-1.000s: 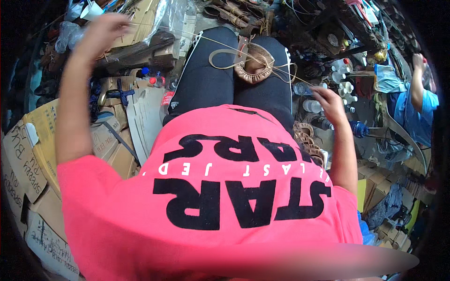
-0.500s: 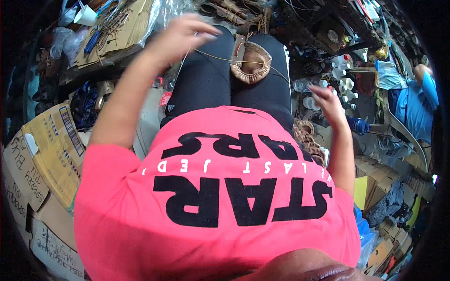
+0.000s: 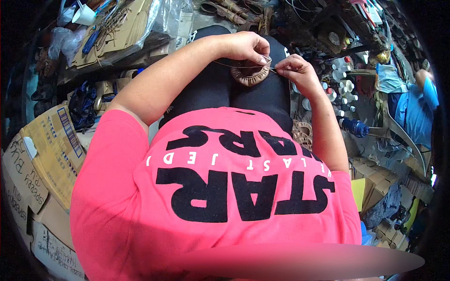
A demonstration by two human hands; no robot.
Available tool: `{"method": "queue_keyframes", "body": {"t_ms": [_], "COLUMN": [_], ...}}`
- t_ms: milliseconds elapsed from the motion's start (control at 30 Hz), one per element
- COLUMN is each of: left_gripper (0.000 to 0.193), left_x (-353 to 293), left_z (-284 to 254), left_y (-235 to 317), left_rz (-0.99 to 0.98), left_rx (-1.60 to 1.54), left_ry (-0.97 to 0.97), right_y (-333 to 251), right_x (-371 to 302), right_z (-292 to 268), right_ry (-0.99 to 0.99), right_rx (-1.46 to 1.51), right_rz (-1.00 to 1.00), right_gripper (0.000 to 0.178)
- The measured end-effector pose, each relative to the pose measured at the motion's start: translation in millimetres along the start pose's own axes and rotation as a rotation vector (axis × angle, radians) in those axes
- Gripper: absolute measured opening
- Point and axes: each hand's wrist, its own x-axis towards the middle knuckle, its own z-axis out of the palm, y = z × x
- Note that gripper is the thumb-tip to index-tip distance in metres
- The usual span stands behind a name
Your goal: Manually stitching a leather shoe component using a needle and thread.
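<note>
thread work on a leather shoe, seen from above. the brown shoe upper (image 3: 250,79) rests on the person's dark trousers (image 3: 201,91), between the thighs, with its rounded toe toward the body. done: a row of gathered puckers along the toe's edge. left, by judgement: finishing with the pale thread (image 3: 272,69), which spans the opening and is held between the fingers, apparently not yet tied off. the left hand (image 3: 248,47) pinches the thread over the shoe; the right hand (image 3: 297,72) pinches it just beside. the far part of the shoe lies behind the left hand, so its stitching cannot be judged. surroundings: the lap bears the work; cardboard sheets (image 3: 133,30) and a white cup (image 3: 84,15) at upper left, cartons (image 3: 51,150) at left, plastic bottles (image 3: 346,86) beyond the right hand, further brown shoes (image 3: 225,11) past the knees, a co-worker in blue (image 3: 415,112) at far right.
</note>
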Motion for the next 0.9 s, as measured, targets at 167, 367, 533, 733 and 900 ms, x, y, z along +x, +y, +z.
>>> {"method": "queue_keyframes", "body": {"t_ms": [167, 367, 533, 733, 900], "left_gripper": [0.024, 0.027, 0.031, 0.033, 0.03], "left_x": [-1, -2, -2, -3, 1], "left_z": [5, 6, 3, -1, -3], "left_y": [-7, -19, -19, -16, -15], "left_rz": [-0.029, -0.057, -0.004, 0.068, 0.03], "left_rx": [-0.264, -0.415, -0.34, -0.219, -0.203], "left_ry": [-0.047, -0.093, -0.174, -0.245, -0.198], "right_y": [-3, -12, -34, -67, -63], "right_x": [-1, -14, -24, -12, 11], "right_z": [7, 20, 23, 15, 5], "right_ry": [0.007, 0.109, 0.131, -0.039, -0.244], "right_rx": [0.012, -0.007, -0.216, -0.765, -0.626], "right_rz": [-0.005, -0.062, -0.016, -0.194, -0.134], "right_gripper": [0.014, 0.014, 0.018, 0.019, 0.015]}}
